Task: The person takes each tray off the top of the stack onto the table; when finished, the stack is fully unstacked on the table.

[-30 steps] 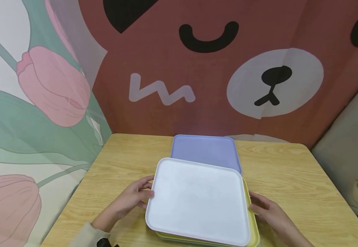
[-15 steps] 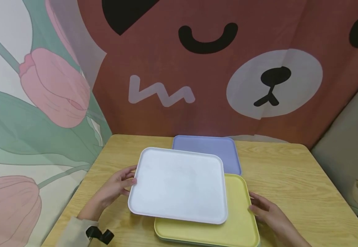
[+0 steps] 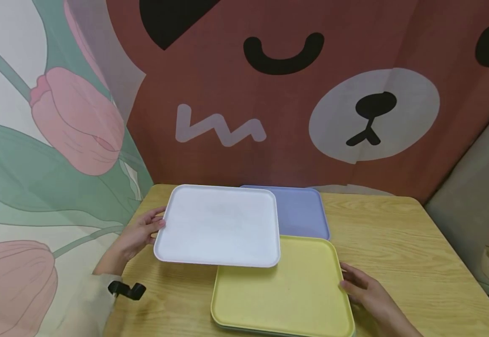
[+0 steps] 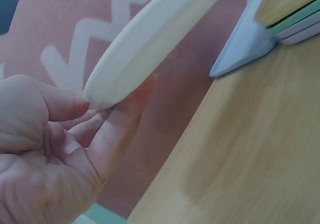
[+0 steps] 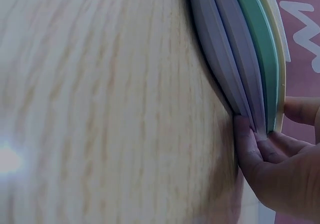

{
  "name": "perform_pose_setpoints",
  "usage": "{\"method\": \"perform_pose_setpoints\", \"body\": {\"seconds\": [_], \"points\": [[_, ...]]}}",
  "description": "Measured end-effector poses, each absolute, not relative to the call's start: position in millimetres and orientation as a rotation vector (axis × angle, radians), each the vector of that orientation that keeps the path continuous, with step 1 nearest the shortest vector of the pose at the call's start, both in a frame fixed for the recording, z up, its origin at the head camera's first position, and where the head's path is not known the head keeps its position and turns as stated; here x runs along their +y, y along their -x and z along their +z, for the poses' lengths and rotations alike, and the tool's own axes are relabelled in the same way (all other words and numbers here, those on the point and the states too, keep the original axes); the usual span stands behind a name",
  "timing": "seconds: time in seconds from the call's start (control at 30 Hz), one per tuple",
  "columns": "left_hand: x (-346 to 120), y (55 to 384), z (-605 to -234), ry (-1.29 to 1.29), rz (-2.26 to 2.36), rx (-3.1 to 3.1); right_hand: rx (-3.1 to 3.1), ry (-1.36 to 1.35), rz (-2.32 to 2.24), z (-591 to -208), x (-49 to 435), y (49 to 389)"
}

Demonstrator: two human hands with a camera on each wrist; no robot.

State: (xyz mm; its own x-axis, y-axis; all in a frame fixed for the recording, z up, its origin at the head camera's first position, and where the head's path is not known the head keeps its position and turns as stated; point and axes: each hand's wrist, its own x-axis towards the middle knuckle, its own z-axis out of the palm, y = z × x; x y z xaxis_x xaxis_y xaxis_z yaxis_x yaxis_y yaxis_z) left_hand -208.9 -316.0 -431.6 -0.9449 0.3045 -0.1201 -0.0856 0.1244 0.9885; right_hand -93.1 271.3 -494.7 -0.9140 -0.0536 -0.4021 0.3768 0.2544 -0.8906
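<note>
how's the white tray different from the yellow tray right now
The white tray is held off the table by the left hand at its left edge; the yellow tray lies on top of a stack, with the right hand at the stack's edge. White sits farther left. Both are rounded rectangles with raised rims.

Even soft indoor light; wrist views blurred close-up, glare spot on table [image 5: 7, 159].

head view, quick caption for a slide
Left hand holds a white tray above the table; right hand steadies the yellow tray.
</note>
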Motion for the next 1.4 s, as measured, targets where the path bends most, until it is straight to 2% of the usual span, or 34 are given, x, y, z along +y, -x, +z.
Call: {"method": "perform_pose_setpoints", "body": {"seconds": [0.63,1.4], "points": [[-383.4,252.6,-420.1,-0.075,1.803,2.365,2.240,-0.311,-1.679,-495.5,270.6,92.7],[-407.1,262.2,-425.3,0.197,1.592,2.538,2.211,-0.263,-1.718,-495.7,269.5,90.0]]}}
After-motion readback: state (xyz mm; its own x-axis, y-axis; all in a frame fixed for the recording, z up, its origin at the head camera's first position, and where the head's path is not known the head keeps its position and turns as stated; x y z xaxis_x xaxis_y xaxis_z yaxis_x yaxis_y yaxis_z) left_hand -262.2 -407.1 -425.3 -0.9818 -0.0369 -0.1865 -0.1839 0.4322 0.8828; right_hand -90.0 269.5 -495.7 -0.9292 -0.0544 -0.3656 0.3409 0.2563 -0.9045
